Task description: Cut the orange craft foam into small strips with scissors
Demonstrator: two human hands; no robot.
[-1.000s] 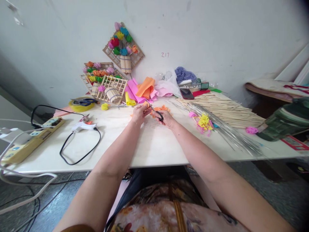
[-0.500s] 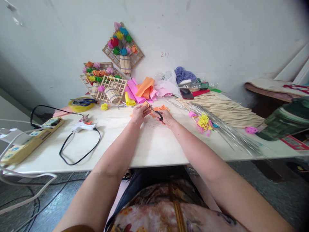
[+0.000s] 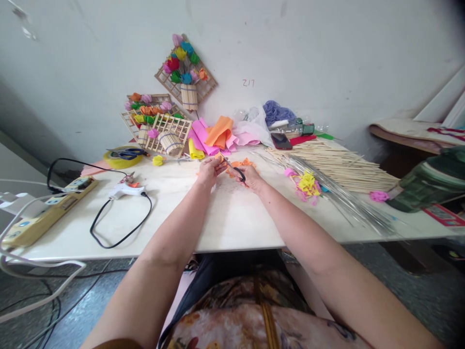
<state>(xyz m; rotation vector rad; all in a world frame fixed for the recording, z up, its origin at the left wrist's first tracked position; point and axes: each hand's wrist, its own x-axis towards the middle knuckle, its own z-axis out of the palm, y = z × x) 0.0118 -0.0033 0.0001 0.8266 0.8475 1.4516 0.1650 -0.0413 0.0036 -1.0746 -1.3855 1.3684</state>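
At the far middle of the table [image 3: 225, 218], both hands are working close together. The right hand [image 3: 250, 178] is closed around the black handles of a pair of scissors [image 3: 232, 167], blades angled up and left toward the other hand. The left hand [image 3: 209, 169] is pinching a small orange piece [image 3: 219, 157] between its fingertips, right at the scissor tips. It's too small to tell whether the blades are actually biting into it or just touching.

Just behind the hands there's a little heap of orange scraps [image 3: 242, 163] on the tabletop. Behind that, a pile of folded sheets [image 3: 218, 132] in orange, pink and yellow. Off to the right of the hands there's a yellow and pink tuft [image 3: 307, 184], a bunch of thin wires [image 3: 337, 194] and a big fan of wooden sticks [image 3: 337, 165]. A phone [image 3: 281, 141] lies near the back wall.

On the left side a glue gun [image 3: 125, 190] sits with its black cord looping toward the table edge, next to a power strip [image 3: 47, 211]. Behind it there's a yellow tape roll [image 3: 121, 158] with blue scissors lying across it. Stick frames with paper flowers [image 3: 185, 72] lean against the wall.
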